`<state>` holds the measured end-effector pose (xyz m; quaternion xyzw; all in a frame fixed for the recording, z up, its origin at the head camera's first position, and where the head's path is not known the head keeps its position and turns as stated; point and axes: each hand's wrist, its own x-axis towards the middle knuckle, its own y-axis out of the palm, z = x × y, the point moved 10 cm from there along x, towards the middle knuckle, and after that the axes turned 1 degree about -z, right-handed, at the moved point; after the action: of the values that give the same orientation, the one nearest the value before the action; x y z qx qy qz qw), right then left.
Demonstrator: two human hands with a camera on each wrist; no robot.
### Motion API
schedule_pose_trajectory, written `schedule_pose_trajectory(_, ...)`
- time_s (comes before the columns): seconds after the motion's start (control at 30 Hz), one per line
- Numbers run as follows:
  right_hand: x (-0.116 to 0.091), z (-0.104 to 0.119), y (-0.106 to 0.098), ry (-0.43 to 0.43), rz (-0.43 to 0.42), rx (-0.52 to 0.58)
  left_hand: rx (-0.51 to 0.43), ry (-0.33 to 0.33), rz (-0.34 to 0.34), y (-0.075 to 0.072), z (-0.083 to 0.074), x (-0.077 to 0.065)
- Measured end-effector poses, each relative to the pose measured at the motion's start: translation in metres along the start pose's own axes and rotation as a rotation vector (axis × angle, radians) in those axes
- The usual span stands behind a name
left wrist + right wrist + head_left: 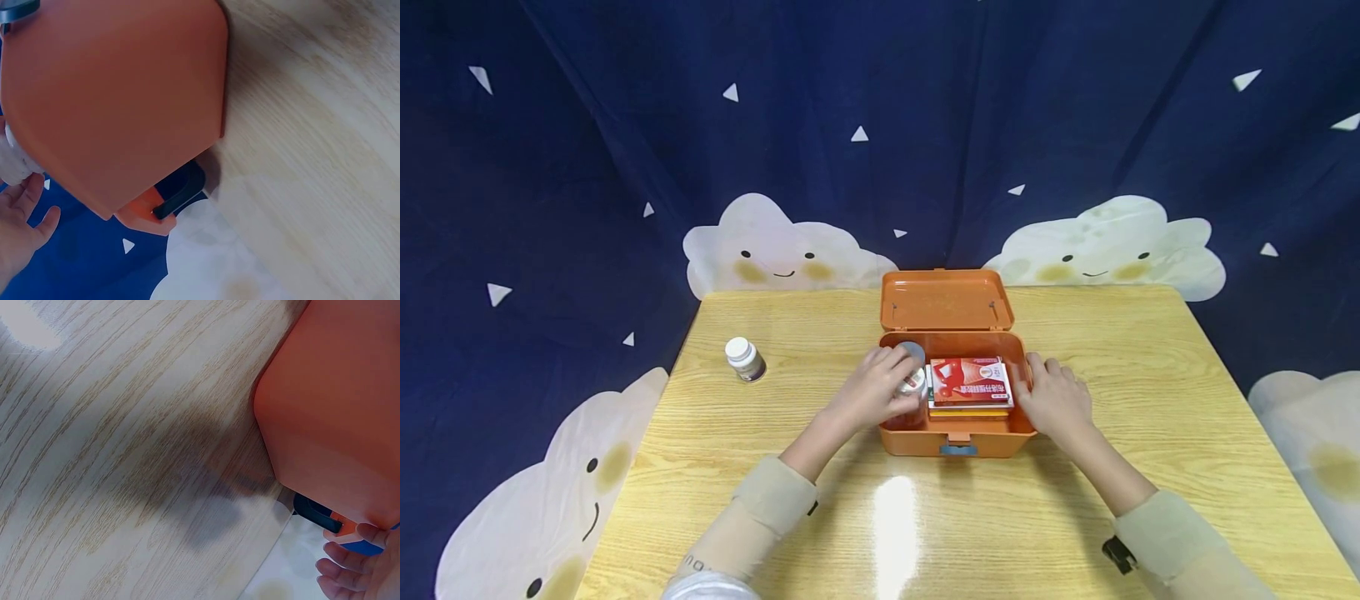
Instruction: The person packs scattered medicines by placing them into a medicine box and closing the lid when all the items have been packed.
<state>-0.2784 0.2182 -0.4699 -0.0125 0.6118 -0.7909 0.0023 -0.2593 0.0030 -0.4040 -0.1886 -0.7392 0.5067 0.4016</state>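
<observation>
An orange lidded box [910,444] stands on the table with its lid [945,302] raised at the back. Inside its left end, my left hand [880,390] grips a white-lidded bottle [913,383]; that bottle [15,159] shows partly past the box wall in the left wrist view. A round grey-blue top [911,350] sits behind it, partly covered by my fingers. Beside them lies a red medicine box [972,381] on several other flat packs. My right hand [1060,400] rests at the right rim, fingers loose, thumb [373,534] against the box.
A white-capped dark bottle [745,360] stands apart on the left of the wooden table [805,333]. The box has a grey-blue front latch [958,450] and a dark part [187,190] at its back. A navy curtain [925,100] with clouds hangs behind.
</observation>
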Motion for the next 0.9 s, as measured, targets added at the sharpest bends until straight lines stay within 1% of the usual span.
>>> schedule_pose_trajectory(0.33,0.001,0.0,0.001,0.005,0.014,-0.001,0.009,-0.021,0.124,0.017,0.002,-0.003)
schedule_pose_trajectory(0.6,0.0,0.0,0.0,0.005,0.017,0.007,0.038,-0.044,0.232,0.031,0.003,-0.004)
schedule_pose_trajectory(0.7,0.0,0.0,0.0,0.007,0.02,0.011,0.061,-0.041,0.251,0.034,0.003,-0.005)
schedule_pose_trajectory(0.9,0.0,0.0,0.0,0.007,0.022,0.009,0.104,-0.035,0.258,0.037,0.002,-0.005)
